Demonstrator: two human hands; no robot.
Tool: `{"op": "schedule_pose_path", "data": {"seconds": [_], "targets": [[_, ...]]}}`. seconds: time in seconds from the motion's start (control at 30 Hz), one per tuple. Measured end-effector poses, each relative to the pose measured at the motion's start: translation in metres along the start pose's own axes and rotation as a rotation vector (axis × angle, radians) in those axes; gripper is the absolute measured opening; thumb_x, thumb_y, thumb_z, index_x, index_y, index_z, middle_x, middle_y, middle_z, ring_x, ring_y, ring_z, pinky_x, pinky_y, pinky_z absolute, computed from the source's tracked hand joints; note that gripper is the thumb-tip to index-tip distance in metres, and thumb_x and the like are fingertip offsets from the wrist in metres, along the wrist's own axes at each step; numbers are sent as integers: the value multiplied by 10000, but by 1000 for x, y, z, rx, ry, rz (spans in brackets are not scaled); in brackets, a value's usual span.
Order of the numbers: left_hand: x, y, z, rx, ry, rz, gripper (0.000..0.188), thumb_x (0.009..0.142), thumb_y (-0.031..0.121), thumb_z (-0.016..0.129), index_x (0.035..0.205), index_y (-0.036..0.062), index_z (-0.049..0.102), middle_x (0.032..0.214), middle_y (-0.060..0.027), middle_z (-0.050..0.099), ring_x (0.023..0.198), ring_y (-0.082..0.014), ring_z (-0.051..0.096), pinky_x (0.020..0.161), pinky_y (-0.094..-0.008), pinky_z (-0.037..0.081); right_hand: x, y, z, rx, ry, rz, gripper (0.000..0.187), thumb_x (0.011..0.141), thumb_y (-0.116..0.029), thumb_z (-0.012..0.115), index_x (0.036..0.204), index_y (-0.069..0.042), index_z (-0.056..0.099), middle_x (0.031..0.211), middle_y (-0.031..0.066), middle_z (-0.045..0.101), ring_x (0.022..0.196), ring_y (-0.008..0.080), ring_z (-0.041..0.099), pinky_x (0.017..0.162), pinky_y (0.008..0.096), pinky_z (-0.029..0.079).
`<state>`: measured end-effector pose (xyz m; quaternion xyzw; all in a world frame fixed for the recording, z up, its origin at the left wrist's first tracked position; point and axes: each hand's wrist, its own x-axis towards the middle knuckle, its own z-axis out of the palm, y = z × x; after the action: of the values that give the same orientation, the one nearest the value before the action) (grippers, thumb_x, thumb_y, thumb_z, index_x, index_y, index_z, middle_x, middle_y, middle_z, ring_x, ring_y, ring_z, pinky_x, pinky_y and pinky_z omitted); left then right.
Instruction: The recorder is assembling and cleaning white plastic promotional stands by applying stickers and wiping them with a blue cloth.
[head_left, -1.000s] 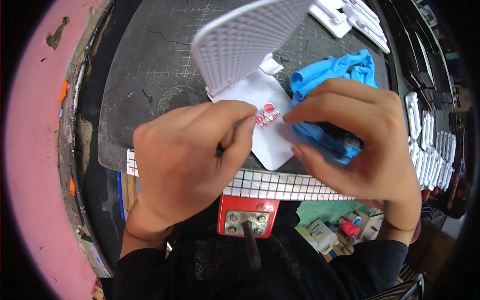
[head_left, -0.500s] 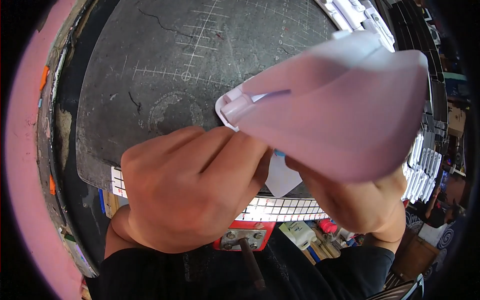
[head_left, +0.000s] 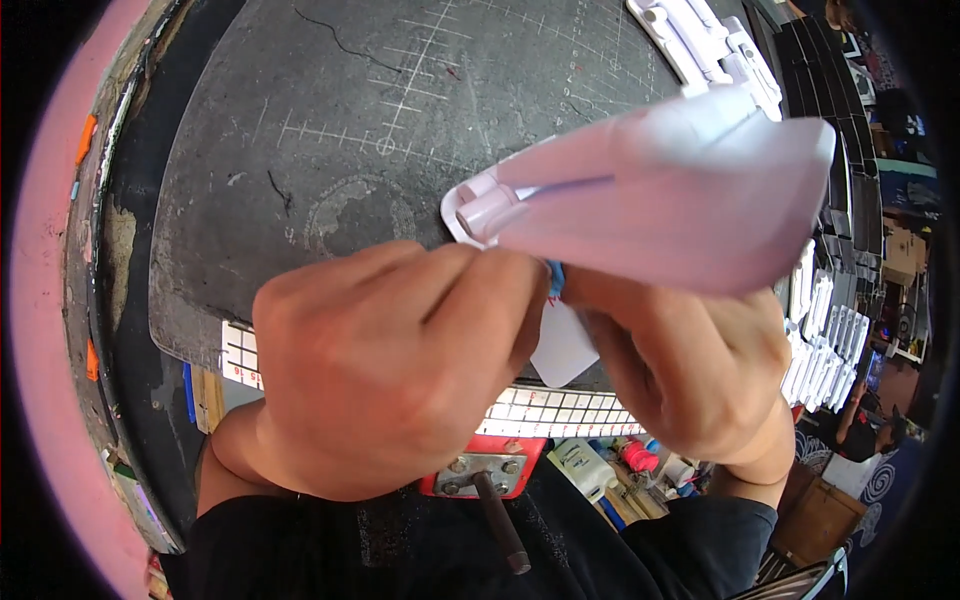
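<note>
A pale pinkish-white plastic piece [head_left: 660, 200] with a hinge-like barrel at its left end and a broad smooth panel rises in front of me, partly blurred. It looks like a folding phone stand. My left hand [head_left: 390, 370] is closed, knuckles up, at its lower left edge. Under the panel, my right hand [head_left: 700, 370] is closed too, its fingertips hidden. A small blue bit [head_left: 556, 278] shows between the two hands. Below it hangs a white flap [head_left: 563, 345] with a rounded tip. Exactly what each hand pinches is hidden.
A dark, worn mat [head_left: 300, 130] with printed scales covers the worktop. White plastic pieces [head_left: 700, 45] lie at the far right, and more white pieces [head_left: 825, 345] line the right side. A gridded strip [head_left: 560, 412] edges the front, above a red bracket [head_left: 490, 465] with a metal rod.
The panel's lower edge has risen and the plastic piece has tilted, uncovering more of my right hand. Both hands stay closed by the piece. The whole view has shifted slightly.
</note>
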<state>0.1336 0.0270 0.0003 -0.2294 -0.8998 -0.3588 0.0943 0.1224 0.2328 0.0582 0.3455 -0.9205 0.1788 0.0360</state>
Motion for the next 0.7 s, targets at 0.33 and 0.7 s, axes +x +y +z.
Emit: {"op": "schedule_pose_path", "data": {"seconds": [0.33, 0.7], "targets": [[-1, -1, 5, -13, 77, 38, 204, 755, 24, 904, 878, 53, 745, 646, -37, 605, 547, -196, 586, 531, -334, 442, -1, 7, 4, 38, 25, -50, 300, 782, 157, 836, 1023, 20, 724, 904, 114, 757, 768, 271, 755, 681, 360, 582], [-1, -2, 10, -16, 115, 27, 186, 769, 21, 876, 885, 57, 735, 673, -44, 648, 554, -199, 572, 547, -333, 457, -1, 10, 7, 17, 15, -35, 296, 799, 144, 833, 1033, 5, 716, 904, 110, 750, 772, 291, 760, 697, 351, 594]]}}
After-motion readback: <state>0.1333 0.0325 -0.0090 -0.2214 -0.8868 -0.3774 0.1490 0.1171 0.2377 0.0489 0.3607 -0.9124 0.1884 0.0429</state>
